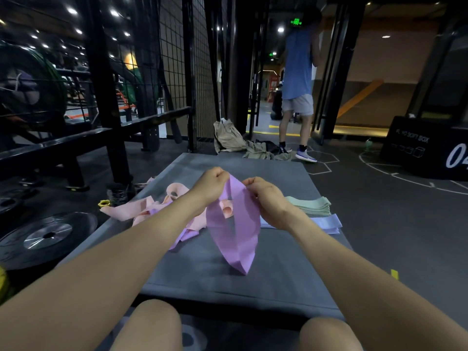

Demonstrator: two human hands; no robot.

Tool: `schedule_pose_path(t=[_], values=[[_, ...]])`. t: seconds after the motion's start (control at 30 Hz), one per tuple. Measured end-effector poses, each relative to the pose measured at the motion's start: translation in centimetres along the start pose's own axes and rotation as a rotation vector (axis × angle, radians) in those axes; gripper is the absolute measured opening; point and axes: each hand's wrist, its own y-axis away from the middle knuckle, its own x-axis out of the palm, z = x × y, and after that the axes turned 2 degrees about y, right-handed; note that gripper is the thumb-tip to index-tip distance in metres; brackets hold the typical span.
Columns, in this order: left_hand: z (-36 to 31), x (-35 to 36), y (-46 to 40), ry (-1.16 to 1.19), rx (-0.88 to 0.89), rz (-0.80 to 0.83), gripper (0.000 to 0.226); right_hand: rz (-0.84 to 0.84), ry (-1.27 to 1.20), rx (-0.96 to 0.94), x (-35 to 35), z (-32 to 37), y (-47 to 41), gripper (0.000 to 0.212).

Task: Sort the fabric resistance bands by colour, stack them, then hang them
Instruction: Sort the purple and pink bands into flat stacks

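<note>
So both forearms reach fwd over a grey mat [266, 279], wrists close together near mid-frame. Left hand [211, 184] is curled into a fist, knuckles up, gripping the top edge of a purple band [234, 231]. Right hand [266, 196] sits just beside it, fingers bent inward, pinching the same band's upper edge from the other side. Hands nearly touch, w/ the band's top between them.

Purple band hangs as an open loop from the two hands, long axis roughly vertical, leaning slightly toward the viewer; its lower fold touches the mat, pointing down and to the right.

Left of it: loose heap of pink bands [141, 209] tangled on the mat's left edge, w/ some purple strips mixed underneath. Right of the hands: a flat stack of pale green bands [312, 205], and nearer, a flat stack of light blue bands [328, 222], partly hidden by the right wrist.

Writing: black plyo box [417, 148] at right reads approx "SOFT BOX" plus a large "04", cut off by the frame edge. Green exit sign [296, 22] overhead, characters too small to read.

Weight plate [48, 235] lies on the floor at left. A person in blue top and grey shorts [297, 72] stands beyond the mat.
</note>
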Motion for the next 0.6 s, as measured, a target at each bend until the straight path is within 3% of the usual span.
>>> schedule_pose_path(t=[0.13, 0.2, 0.3, 0.37, 0.47, 0.6], values=[[-0.6, 0.2, 0.2, 0.053, 0.012, 0.043, 0.027, 0.114, 0.332, -0.07, 0.0, 0.3, 0.9, 0.027], [-0.6, 0.3, 0.4, 0.039, 0.037, 0.062, 0.027, 0.066, 0.482, -0.077, 0.1, -0.1, 0.4, 0.035], [-0.4, 0.6, 0.5, 0.025, 0.046, 0.096, 0.027, -0.064, 0.756, -0.087, 0.0, -0.7, -0.1, 0.018], [-0.1, 0.5, 0.5, 0.025, 0.026, 0.094, 0.029, -0.115, 0.905, -0.072, -0.5, -1.1, -0.1, 0.022], [0.1, -0.1, 0.4, 0.097, -0.036, 0.065, 0.028, -0.206, 0.974, -0.038, -2.1, -2.0, -0.3, 0.022], [0.6, -1.2, 0.0, 0.255, -0.136, 0.005, 0.024, -0.276, 0.851, 0.025, -4.5, -3.3, -0.7, 0.028]])
